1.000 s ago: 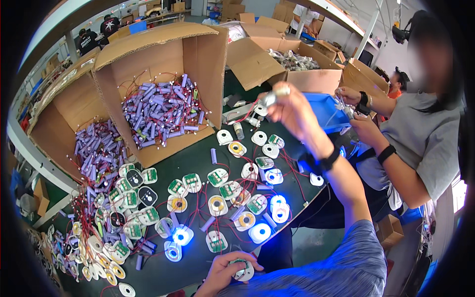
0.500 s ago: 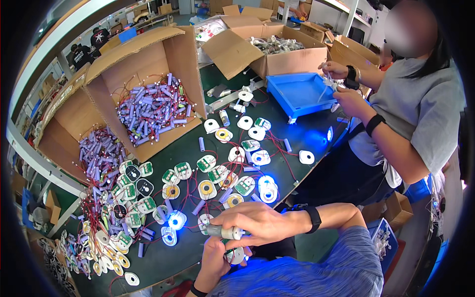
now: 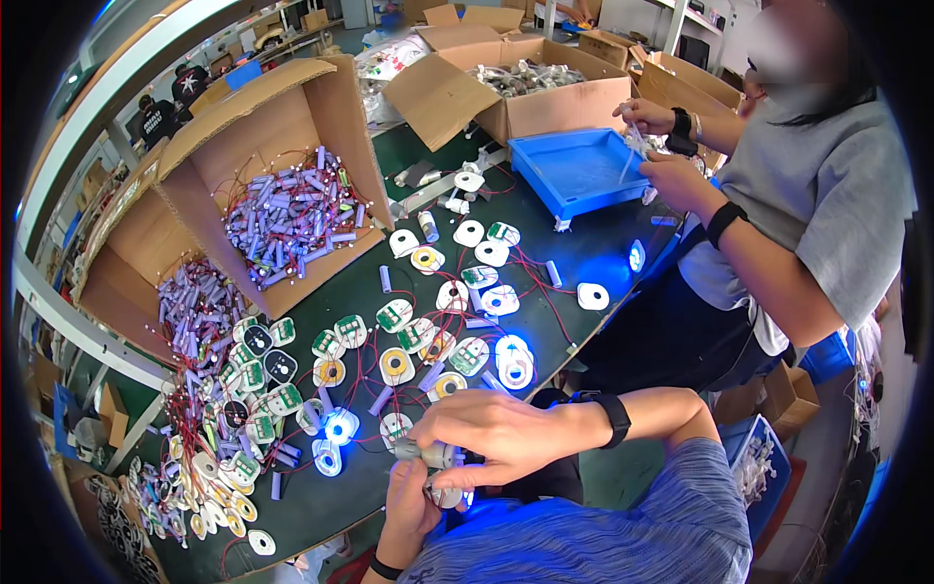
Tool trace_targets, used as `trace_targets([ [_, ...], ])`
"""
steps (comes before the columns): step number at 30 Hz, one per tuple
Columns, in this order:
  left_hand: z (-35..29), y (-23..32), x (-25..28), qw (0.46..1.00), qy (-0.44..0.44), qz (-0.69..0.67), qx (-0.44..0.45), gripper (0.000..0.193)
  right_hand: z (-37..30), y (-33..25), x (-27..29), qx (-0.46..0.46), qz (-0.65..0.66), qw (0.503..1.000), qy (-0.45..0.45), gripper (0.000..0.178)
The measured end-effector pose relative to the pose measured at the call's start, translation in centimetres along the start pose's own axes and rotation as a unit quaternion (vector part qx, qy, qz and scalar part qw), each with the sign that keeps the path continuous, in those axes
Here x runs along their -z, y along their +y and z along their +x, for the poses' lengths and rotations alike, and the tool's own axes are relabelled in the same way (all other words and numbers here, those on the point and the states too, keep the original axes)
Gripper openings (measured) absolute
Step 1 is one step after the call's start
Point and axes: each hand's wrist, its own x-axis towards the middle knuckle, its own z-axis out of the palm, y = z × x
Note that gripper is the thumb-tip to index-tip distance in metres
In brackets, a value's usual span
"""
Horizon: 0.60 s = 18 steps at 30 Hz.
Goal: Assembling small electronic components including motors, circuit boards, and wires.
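Note:
My two hands meet low at the table's near edge, close to my blue striped shirt. My right hand [image 3: 501,438] is closed from above round a small grey and silver motor-like cylinder [image 3: 443,455]. Below it, my left hand [image 3: 410,498] is closed on a white rounded plate part [image 3: 447,495], its thumb up against the cylinder's grey end. Blue light shows beside the plate, and my fingers partly hide both pieces. Just beyond lie white plates with green circuit boards [image 3: 394,428], red wires and purple cylindrical batteries [image 3: 380,400]. One lit blue lamp [image 3: 341,426] glows left of my hands.
Two cardboard boxes of wired batteries [image 3: 292,214] lean at the left. A blue tray [image 3: 574,200] sits at the back right, before an open carton [image 3: 559,122]. Another person [image 3: 778,224] stands on the right, handling small clear parts. Loose plates and wires crowd the green table [image 3: 321,521].
The whole view has shifted slightly. My hands keep their hold on the cylinder and white plate, with the plate turned a little. The other person still handles clear parts.

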Motion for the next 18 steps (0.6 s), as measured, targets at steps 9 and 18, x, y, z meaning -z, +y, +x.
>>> trace_targets([
  [9,0.3,-0.4,1.9,0.997,0.022,-0.068,-0.005,0.045,3.3,9.2,5.9,-0.142,-0.226,0.963,0.035,0.02],
  [18,-0.1,-1.2,5.6,0.988,0.145,0.041,-0.027,0.041,10.0,24.5,17.9,-0.418,-0.494,0.747,-0.152,0.036],
])
